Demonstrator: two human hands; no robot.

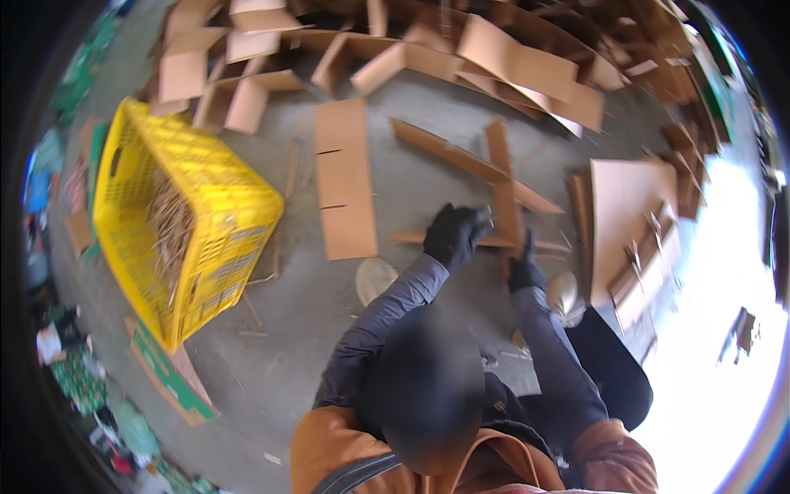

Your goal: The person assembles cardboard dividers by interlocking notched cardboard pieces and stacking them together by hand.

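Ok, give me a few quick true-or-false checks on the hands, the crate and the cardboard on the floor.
1. Both hands wear black gloves. True: the left hand and the right hand are both gloved in black.
2. The yellow crate lies to the person's right. False: it is on the left, tilted on the concrete floor.
3. The crate holds nothing. False: thin brownish strips lie inside it.
4. The hands are at a narrow cardboard strip that crosses other strips on the floor. True.
5. A flat slotted cardboard panel lies between the crate and the hands. True.
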